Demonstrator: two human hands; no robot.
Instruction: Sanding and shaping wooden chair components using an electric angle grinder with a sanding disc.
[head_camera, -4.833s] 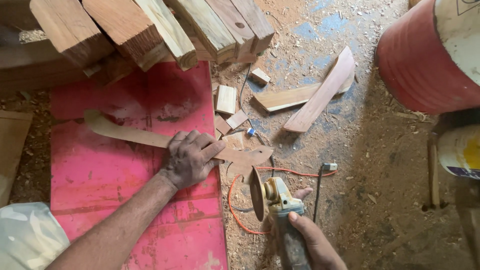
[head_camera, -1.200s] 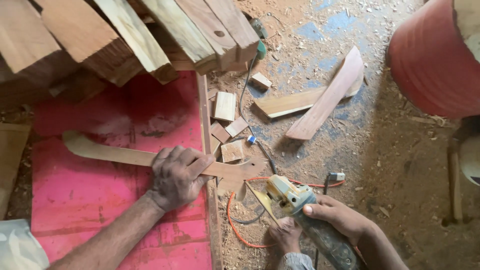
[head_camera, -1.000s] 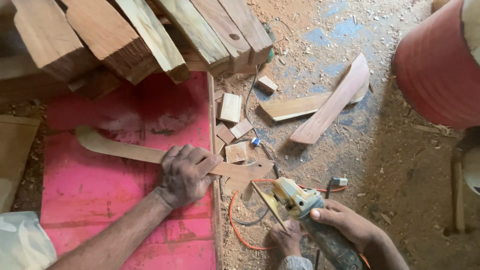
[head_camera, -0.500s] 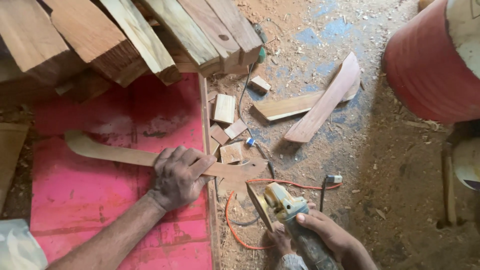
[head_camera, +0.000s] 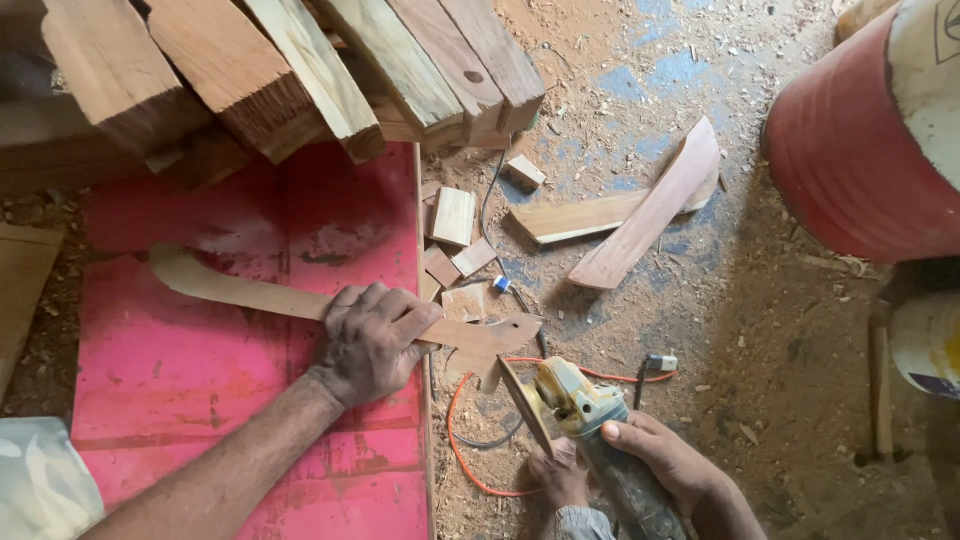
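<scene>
My left hand (head_camera: 370, 340) presses flat on a long, thin, curved wooden piece (head_camera: 230, 288) that lies across a pink board (head_camera: 200, 400). The shaped end of the piece (head_camera: 490, 338) sticks out past the board's right edge. My right hand (head_camera: 670, 465) grips the body of a yellow-grey angle grinder (head_camera: 575, 398). Its disc (head_camera: 525, 405) is tilted just below and to the right of that end. Under the disc, more fingers or toes (head_camera: 558, 478) show beside a light cuff; I cannot tell whose they are.
Thick timber planks (head_camera: 300, 70) are stacked over the board's far edge. Small offcuts (head_camera: 455, 215) and two curved wood pieces (head_camera: 650, 210) lie on the sawdust floor. An orange cable (head_camera: 462, 450) loops by the grinder. A red drum (head_camera: 860, 150) stands at the right.
My left hand stays pressed on the wooden piece. The grinder and my right hand have shifted only slightly, and the disc remains by the piece's shaped end. The view has moved a little.
</scene>
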